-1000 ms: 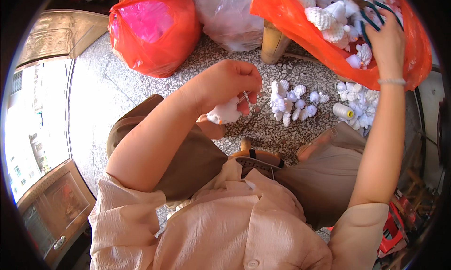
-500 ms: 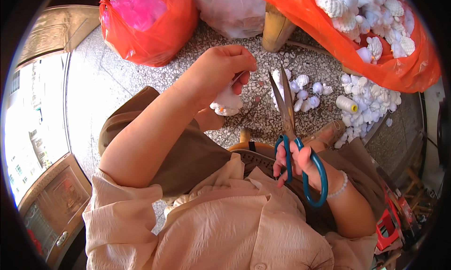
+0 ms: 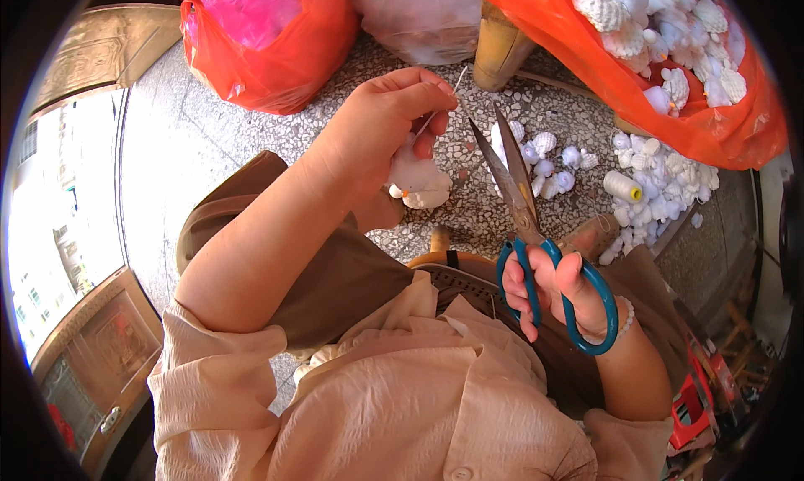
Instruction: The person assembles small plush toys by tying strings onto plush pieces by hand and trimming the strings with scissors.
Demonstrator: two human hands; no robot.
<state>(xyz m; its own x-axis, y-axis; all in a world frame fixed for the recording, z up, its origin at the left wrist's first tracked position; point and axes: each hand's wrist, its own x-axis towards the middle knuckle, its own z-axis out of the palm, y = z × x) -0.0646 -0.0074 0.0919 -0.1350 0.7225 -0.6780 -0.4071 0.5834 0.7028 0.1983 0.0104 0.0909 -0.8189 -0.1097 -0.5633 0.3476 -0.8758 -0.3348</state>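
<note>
One white stuffed piece (image 3: 416,173) hangs just beneath the left hand (image 3: 404,117), above the floor and between the knees, a tiny orange spot on it; one white thread (image 3: 462,79) sticks up past the fingertips; one pair of scissors (image 3: 521,200) is in the right hand (image 3: 551,290), its two blades parted and the tips near the left hand but apart from it.

The left forearm reaches up and inward, wrist bent, thumb and forefinger pinching the thread, the other fingers curled; the upper part of the piece is hidden by the hand, so its exact hold cannot be told; the right elbow is bent low, palm turned up, fingers and thumb grasping the two looped handles; one pale beaded bracelet (image 3: 626,318) rings that wrist.

The blades are dull metal, the handles smooth blue-green; two heaps of knobbly white pieces lie on the speckled stone floor (image 3: 159,188), a small heap (image 3: 544,164) and a larger heap (image 3: 657,217), too crowded to count; one spool (image 3: 621,186), white with a yellow end, lies at the larger one; beyond are two orange-red plastic bags, the left bag (image 3: 316,66) bulging with pink showing, the right bag (image 3: 712,139) open over white pieces; one translucent bag (image 3: 419,20) stands between them.
</note>
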